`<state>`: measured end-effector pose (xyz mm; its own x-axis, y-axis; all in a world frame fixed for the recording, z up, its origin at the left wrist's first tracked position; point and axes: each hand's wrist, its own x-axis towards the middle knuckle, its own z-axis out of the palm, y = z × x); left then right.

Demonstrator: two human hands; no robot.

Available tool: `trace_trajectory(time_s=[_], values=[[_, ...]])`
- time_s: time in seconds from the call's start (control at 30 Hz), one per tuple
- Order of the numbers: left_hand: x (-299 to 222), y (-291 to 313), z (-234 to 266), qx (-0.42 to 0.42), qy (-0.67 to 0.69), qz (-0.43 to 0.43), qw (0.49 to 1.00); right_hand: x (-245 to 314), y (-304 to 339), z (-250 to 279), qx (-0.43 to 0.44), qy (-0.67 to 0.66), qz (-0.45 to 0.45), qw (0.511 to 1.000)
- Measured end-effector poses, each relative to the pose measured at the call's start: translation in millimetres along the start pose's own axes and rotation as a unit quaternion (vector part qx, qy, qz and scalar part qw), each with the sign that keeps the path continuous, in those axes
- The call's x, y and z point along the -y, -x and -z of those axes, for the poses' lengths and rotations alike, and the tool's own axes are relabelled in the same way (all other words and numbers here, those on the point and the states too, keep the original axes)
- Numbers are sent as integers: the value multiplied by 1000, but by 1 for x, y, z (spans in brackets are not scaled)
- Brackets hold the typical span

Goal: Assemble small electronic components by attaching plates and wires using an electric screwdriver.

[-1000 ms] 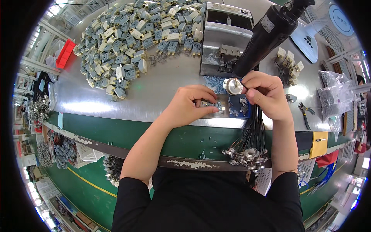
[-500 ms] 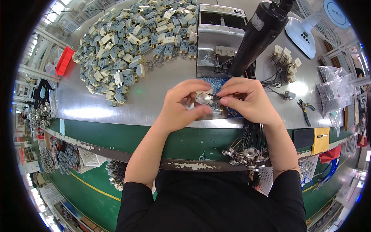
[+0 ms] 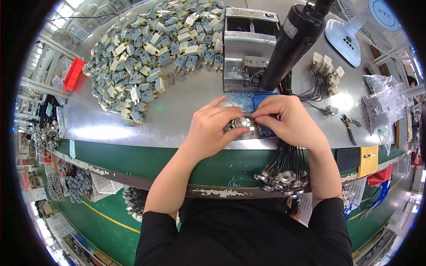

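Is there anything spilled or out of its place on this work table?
Small screws lie loose on the steel table beside the blue tray, not inside it. A bundle of wired round metal parts hangs over the front edge below the right hand. Nothing looks damaged.

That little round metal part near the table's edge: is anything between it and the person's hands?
Nothing visible. The round metal part sits between the two hands: the left hand touches it from one side and the right hand closes in from the other. The black tool hangs farther back, clear of them.
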<state>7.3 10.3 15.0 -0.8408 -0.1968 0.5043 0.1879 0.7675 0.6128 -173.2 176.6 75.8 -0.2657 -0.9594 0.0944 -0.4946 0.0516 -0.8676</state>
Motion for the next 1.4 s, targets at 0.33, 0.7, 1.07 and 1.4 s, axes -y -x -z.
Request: trace_trajectory(time_s=[0.33,0.7,1.07,1.4], values=[[2,7,-18,20,121,114,986,-13,0,-8,43,105,4,993],[14,5,-15,46,176,96,979,-4,2,-14,37,227,57,972],[16,1,-9,87,204,127,967,-29,-12,-3,55,129,95,985],[17,2,-10,73,197,119,970,-23,-16,-2,100,122,65,985]])
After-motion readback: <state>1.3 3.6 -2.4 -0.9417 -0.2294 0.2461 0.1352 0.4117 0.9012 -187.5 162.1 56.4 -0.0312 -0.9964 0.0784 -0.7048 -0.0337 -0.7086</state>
